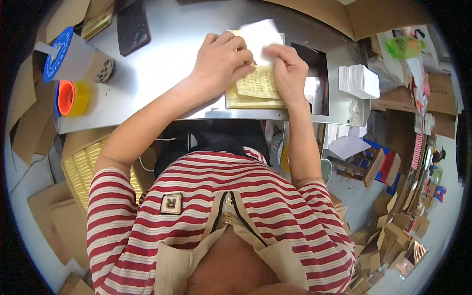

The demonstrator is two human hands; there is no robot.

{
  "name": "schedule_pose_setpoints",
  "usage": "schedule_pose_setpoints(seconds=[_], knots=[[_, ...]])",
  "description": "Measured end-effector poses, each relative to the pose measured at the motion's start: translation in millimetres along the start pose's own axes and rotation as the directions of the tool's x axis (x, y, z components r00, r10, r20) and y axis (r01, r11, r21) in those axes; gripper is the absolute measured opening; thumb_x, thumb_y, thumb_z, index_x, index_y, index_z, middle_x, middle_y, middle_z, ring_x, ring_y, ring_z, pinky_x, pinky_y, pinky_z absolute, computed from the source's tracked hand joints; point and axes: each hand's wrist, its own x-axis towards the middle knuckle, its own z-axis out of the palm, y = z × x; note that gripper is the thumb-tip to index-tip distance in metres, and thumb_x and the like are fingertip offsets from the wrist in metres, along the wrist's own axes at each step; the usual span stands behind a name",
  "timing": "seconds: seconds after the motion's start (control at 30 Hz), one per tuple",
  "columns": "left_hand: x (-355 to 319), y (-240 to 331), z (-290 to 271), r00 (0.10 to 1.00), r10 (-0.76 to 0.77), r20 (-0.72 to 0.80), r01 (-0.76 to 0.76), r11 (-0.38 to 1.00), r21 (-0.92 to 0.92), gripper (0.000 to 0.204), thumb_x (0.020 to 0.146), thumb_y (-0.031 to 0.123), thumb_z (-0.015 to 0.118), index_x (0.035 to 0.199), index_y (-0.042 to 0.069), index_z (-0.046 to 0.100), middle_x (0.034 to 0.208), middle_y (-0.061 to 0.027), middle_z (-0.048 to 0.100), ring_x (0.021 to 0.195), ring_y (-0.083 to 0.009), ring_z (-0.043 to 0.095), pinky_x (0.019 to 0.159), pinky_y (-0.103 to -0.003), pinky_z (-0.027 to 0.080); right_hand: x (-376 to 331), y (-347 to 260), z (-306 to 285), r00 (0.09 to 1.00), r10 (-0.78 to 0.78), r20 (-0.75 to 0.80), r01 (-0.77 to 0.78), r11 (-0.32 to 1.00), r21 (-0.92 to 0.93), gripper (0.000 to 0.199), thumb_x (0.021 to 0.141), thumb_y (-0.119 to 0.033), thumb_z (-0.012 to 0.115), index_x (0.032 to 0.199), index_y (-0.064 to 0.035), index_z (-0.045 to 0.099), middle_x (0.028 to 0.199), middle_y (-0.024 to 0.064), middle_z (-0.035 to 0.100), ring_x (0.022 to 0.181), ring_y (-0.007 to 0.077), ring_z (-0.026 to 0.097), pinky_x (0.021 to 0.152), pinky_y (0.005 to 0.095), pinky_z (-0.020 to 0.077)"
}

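Nearest to the camera is the person's red and white striped shirt (216, 216), and both forearms reach from it up to the metal table (162, 64). On the table edge lies a stack of yellow sheets (255, 101). The left hand (221, 61) rests on it with fingers curled together, pinching the top yellow sheet (258, 83), which is lifted a little. The right hand (290, 71) has its fingers closed on a white paper (260, 34) just above. It seems the work is in the middle: one sheet is separated, many remain below. Farther left stand a roll of tape (73, 97) and a cup with blue lid (73, 59); right, a white pile (359, 81).
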Motion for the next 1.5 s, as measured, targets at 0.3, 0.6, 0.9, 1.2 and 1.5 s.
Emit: schedule_pose_setpoints(seconds=[0.3,0.6,0.9,1.2,1.5], knots=[[-21,-5,-1,0.972,-0.173,0.159,0.21,0.944,-0.255,0.023,0.081,0.026,0.068,0.08,0.004,0.063,0.088,-0.0087,0.058,0.088,-0.027,0.053,0.077,-0.038,0.041,20,-13,-9,0.938,0.201,0.283,-0.213,0.977,0.015,0.014,0.087,-0.012,0.061,0.084,0.0005,0.067,0.078,0.0011,0.06,0.071,0.0074,0.051,0.064,0.0218,0.0417],[-23,6,-6,0.982,-0.101,0.161,0.125,0.981,-0.15,0.023,0.085,0.029,0.063,0.088,0.006,0.062,0.093,-0.009,0.058,0.099,-0.0261,0.051,0.09,-0.041,0.035,9,8,-95,0.933,-0.197,-0.302,-0.035,0.785,-0.619,0.019,0.081,-0.019,0.07,0.096,-0.0067,0.072,0.098,0.0084,0.07,0.092,0.0256,0.061,0.088,0.0366,0.0444],[63,48,63,0.942,0.323,0.092,-0.329,0.942,0.059,0.016,0.079,0.022,0.066,0.089,0.011,0.062,0.085,-0.0039,0.063,0.097,-0.0218,0.054,0.094,-0.041,0.036,-2,36,-166,0.851,0.1,-0.516,-0.455,0.63,-0.629,0.032,0.09,-0.03,0.058,0.097,-0.0008,0.069,0.093,0.0134,0.07,0.08,0.0283,0.066,0.075,0.0336,0.0486],[81,69,105,0.894,0.27,0.359,-0.328,0.938,0.11,0.007,0.069,0.016,0.066,0.074,0.012,0.064,0.077,-0.0043,0.063,0.091,-0.0212,0.056,0.083,-0.036,0.04,-2,32,-185,0.894,0.211,-0.396,-0.428,0.668,-0.609,0.027,0.087,-0.023,0.06,0.099,0.0005,0.068,0.093,0.0153,0.07,0.082,0.03,0.066,0.077,0.0337,0.0494],[12,-3,0,0.928,0.179,0.326,-0.256,0.943,0.211,0.02,0.071,0.007,0.064,0.09,0.001,0.063,0.088,-0.0101,0.066,0.082,-0.0265,0.066,0.073,-0.034,0.055,-25,-3,-39,0.986,-0.164,0.026,0.165,0.961,-0.22,0.024,0.077,-0.011,0.073,0.101,-0.0076,0.069,0.101,0.0084,0.068,0.103,0.0308,0.06,0.089,0.037,0.0468]])
